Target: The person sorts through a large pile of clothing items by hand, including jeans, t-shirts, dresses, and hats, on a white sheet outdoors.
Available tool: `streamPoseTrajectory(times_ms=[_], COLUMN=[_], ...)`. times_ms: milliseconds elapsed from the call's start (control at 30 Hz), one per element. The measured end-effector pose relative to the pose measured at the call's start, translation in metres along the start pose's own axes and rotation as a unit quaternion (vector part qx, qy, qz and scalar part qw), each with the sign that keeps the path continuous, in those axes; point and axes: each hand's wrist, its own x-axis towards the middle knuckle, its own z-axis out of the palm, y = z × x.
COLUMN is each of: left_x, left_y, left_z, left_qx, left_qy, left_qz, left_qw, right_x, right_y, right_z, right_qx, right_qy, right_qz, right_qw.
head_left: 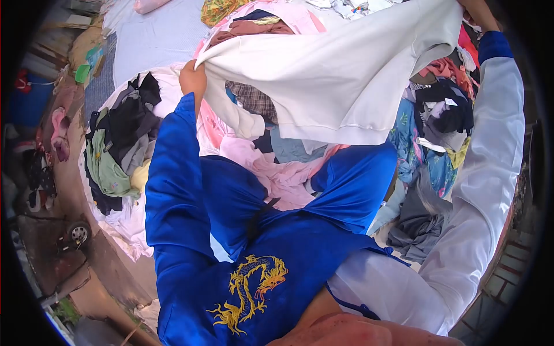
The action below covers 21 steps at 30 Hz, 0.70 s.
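Note:
A white sweatshirt (pixel 334 75) is stretched out in the air above my lap, its ribbed hem hanging down near my knees. My left hand (pixel 193 79) is closed in a pinch on one edge of it at the left. At the upper right, my right hand (pixel 476 12) is raised at the garment's other end; its fingers are partly cut off by the frame edge and seem closed on the cloth. One sleeve dangles below my left hand. Beneath the sweatshirt lies pink cloth (pixel 271 167), along with a plaid piece (pixel 252 99).
On the left sits a pile of dark and green clothes (pixel 118 141). Mixed garments (pixel 441 115) are heaped at the right, with grey cloth (pixel 418 216) nearer me. A pale sheet (pixel 156 43) spreads at the back. A small wheel (pixel 78 233) shows at the far left.

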Motion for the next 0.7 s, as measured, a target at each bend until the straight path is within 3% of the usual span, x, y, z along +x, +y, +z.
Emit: streamPoseTrajectory(times_ms=[33, 100, 200, 300, 367, 400, 433, 500, 567, 600, 633, 700], left_x=[0.026, 0.066, 0.082, 0.067, 0.041, 0.018, -0.001, -0.045, -0.106, -0.134, -0.161, -0.207], left_y=[0.001, -0.001, 0.011, -0.004, -0.042, -0.045, -0.058, -0.059, -0.003, 0.034, 0.063, 0.089], left_z=[-0.022, -0.056, -0.08, -0.075, -0.055, -0.04, -0.024, -0.004, 0.009, 0.009, 0.008, 0.019], left_qx=[0.02, 0.002, 0.015, 0.078, 0.18, 0.188, 0.193, 0.148, 0.089, 0.111, 0.102, 0.122], left_qy=[0.068, 0.117, 0.161, 0.212, 0.145, 0.108, 0.063, -0.163, -0.384, -0.471, -0.525, -0.578], left_qz=[0.012, 0.018, 0.073, 0.14, 0.097, -0.009, -0.031, 0.038, -0.015, 0.004, 0.094, 0.194], left_qw=[0.997, 0.993, 0.984, 0.964, 0.968, 0.976, 0.979, 0.975, 0.919, 0.875, 0.84, 0.783], right_x=[0.019, 0.037, 0.018, -0.012, -0.043, -0.064, -0.086, -0.127, -0.153, -0.16, -0.167, -0.174], right_y=[0.032, 0.077, 0.113, 0.167, 0.21, 0.224, 0.232, 0.249, 0.264, 0.268, 0.263, 0.243], right_z=[0.024, 0.071, 0.142, 0.219, 0.279, 0.304, 0.322, 0.359, 0.397, 0.414, 0.427, 0.45], right_qx=[-0.044, -0.065, 0.075, 0.207, 0.211, 0.204, 0.215, 0.222, 0.208, 0.197, 0.19, 0.175], right_qy=[0.027, 0.074, 0.136, 0.129, 0.119, 0.113, 0.069, -0.011, -0.096, -0.145, -0.192, -0.284], right_qz=[0.009, 0.041, 0.071, 0.06, 0.111, 0.166, 0.202, 0.253, 0.283, 0.3, 0.301, 0.29], right_qw=[0.999, 0.994, 0.985, 0.968, 0.964, 0.958, 0.953, 0.941, 0.931, 0.922, 0.914, 0.897])
